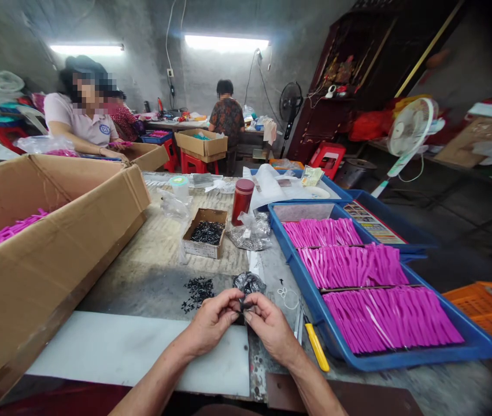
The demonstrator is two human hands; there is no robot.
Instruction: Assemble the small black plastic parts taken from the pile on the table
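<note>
My left hand [213,320] and my right hand [269,326] meet over the table's near edge, fingertips pinched together on a small black part [241,306]. Just beyond them lies a crumpled clear bag of black parts [249,283]. A loose pile of small black pieces [198,290] is scattered on the table to the left of my hands. A white board [137,349] lies under my left wrist. A yellow-handled tool [316,345] rests right of my right hand.
A blue tray [298,271] of pink strips sits at right, a large cardboard box [55,254] with pink pieces at left. A small box of black parts [206,233], a red cup [242,201] and plastic bags stand mid-table. Other people work behind; fans and an orange crate [488,306] stand right.
</note>
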